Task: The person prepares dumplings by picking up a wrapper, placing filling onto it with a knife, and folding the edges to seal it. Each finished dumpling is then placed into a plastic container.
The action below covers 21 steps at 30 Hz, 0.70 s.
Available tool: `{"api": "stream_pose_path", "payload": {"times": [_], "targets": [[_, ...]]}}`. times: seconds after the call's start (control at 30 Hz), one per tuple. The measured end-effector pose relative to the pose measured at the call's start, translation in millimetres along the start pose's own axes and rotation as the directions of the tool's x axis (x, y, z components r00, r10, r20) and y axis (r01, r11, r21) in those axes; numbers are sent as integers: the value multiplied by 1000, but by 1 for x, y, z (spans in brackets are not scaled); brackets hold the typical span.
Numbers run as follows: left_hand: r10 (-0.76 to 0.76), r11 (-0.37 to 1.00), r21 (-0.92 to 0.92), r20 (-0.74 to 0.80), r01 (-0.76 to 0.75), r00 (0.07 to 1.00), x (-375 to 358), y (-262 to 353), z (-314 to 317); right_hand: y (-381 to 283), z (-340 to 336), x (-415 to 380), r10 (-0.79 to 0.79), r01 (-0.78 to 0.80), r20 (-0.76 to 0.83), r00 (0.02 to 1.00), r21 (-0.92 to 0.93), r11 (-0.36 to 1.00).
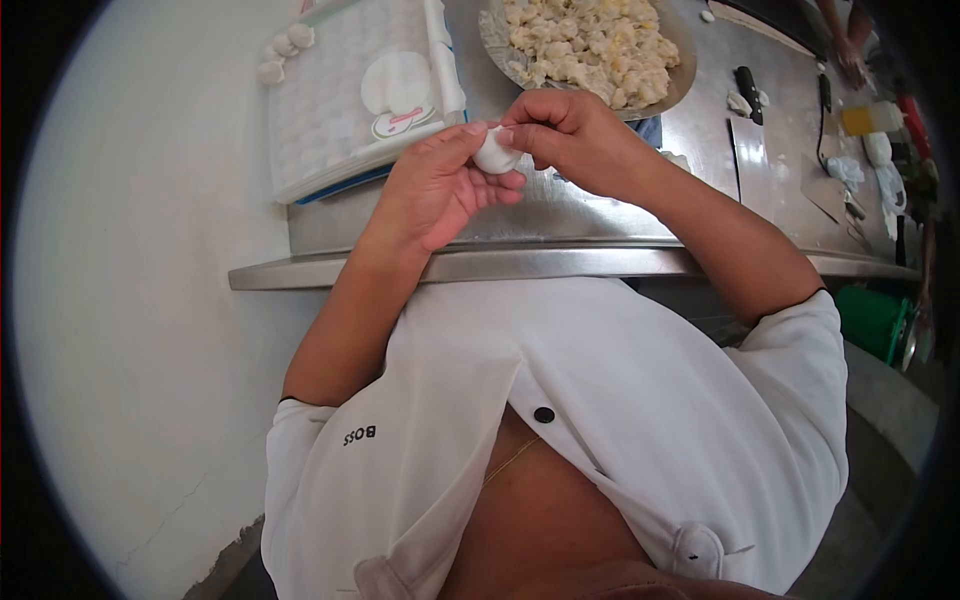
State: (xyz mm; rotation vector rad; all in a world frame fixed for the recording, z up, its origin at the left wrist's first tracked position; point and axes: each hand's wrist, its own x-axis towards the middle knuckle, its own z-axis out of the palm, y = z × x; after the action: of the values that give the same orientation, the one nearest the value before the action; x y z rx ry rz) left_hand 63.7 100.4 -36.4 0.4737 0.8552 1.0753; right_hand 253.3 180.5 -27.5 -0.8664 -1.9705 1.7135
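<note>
My left hand (440, 185) cups a small, round white dumpling (494, 157), with the thumb against its side and the fingers curled beneath. From the right, my right hand (575, 140) pinches the dumpling's top edge between thumb and forefinger. Both hands are raised over the steel table, near its front edge. Just beyond them sits a wide metal bowl (487, 40) with a pale, chunky filling (590, 45). Left of my hands lies a white tray (447, 60) under a translucent cover, with rows of round shapes faintly showing through. Several white dumplings (285, 53) rest at its far left corner.
A cleaver (748, 155) with a black handle lies to the right on the steel table (560, 215). Further right are other utensils, a bottle with yellow contents (870, 118) and another person's hand (852, 62). A green bin (872, 322) stands below. A wall (140, 250) borders the left.
</note>
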Motion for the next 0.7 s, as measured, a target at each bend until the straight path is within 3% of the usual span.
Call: {"api": "stream_pose_path", "payload": {"times": [0.2, 0.23, 0.3, 0.37, 0.4, 0.43, 0.47, 0.5, 0.57, 0.7], "targets": [[-11, 999, -33, 108, 14, 994, 1, -1, -5, 3, 1, 2, -98, 92, -49, 994, -114, 989], [58, 998, 14, 38, -58, 998, 2, -2, -6, 0, 1, 1, -102, 96, -49, 994, -117, 988], [135, 989, 63, -32, -133, 990, 3, -3, 0, -12, 0, 0, 89, -86, -170, 981, 27, 996], [436, 847, 446, -270, -290, 858, 0, -5, 16, -11, -8, 3, 138, -132, -99, 985, 64, 989], [439, 845, 448, -270, -292, 857, 0, -8, 18, -11, -11, 4, 188, -184, -30, 982, 100, 978], [532, 775, 512, -213, -371, 820, 0, -11, 21, -12, -9, 3, 187, -183, -30, 982, 99, 978], [615, 694, 568, -149, -442, 774, 0, -14, 22, -13, -6, 2, 201, -199, 14, 980, 211, 957], [614, 696, 567, -150, -441, 775, -1, -14, 21, -13, -5, 1, 211, -219, 60, 976, 320, 922], [552, 668, 586, 24, -459, 833, -3, -14, 16, -4, -4, 2, 204, -203, 37, 978, 372, 906], [605, 668, 541, 7, -512, 796, -3, -8, 16, -5, -4, 3, 178, -147, -27, 984, 454, 879]]}}
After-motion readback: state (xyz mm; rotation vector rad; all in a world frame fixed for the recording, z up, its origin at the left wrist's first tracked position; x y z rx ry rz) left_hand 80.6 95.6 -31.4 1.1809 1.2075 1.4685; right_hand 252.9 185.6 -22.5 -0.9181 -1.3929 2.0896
